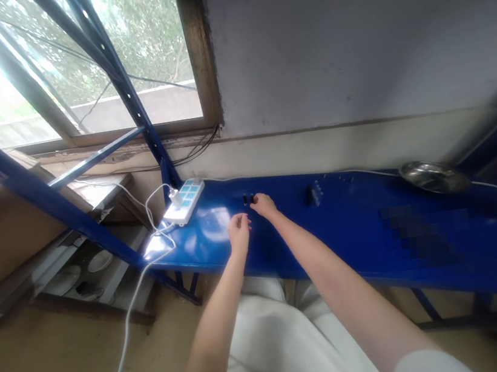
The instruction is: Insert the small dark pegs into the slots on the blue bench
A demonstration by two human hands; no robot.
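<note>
black piece [252,199] is at the fingertips of the right grip [264,205], out to the right of the power strip [185,201] as the person faces the wall. from where i stand it looks light and stiff, probably smooth enough to slip if pinched off-centre; i'd take it by its two sides, thumb against finger, and press gently in case it is brittle. whether it rests on the blue worktop [351,239] or hangs just above, i can't tell.

that right grip is narrow, thumb and fingers nearly together on the piece. the left grip [238,233] is nearer the power strip and closer to the person, fingers drawn in; i can't tell if anything small is between them. a second piece [245,199] lies just beside the first, on the side towards the power strip. farther right of the strip is a clear cluster [317,193], then a steel dish [434,177].
</note>
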